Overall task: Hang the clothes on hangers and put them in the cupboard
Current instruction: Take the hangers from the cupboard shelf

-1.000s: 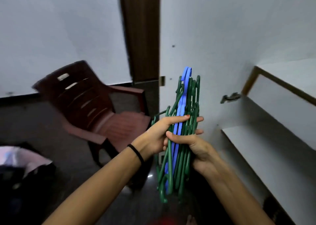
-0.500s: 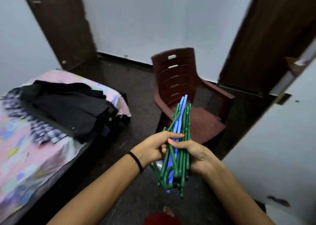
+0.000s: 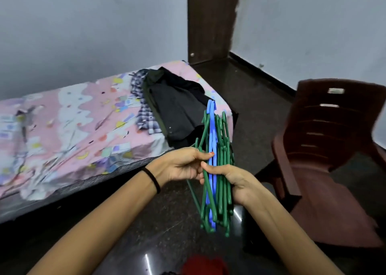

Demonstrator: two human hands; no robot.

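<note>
With your left hand (image 3: 183, 166) and right hand (image 3: 236, 183) both curled around the bundle of hangers (image 3: 217, 170) at centre frame, you're fetching hangers; next, separate one for the clothes (image 3: 175, 105) on the bed (image 3: 62, 128), upper left.

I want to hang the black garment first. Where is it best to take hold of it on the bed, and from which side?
Both hands are now full: the left hand and right hand grip the hangers. The black garment lies spread over the checked shirt at the bed's near corner. Probably pinch its upper edge, toward the wall, reaching from the bed's open floor side.
</note>
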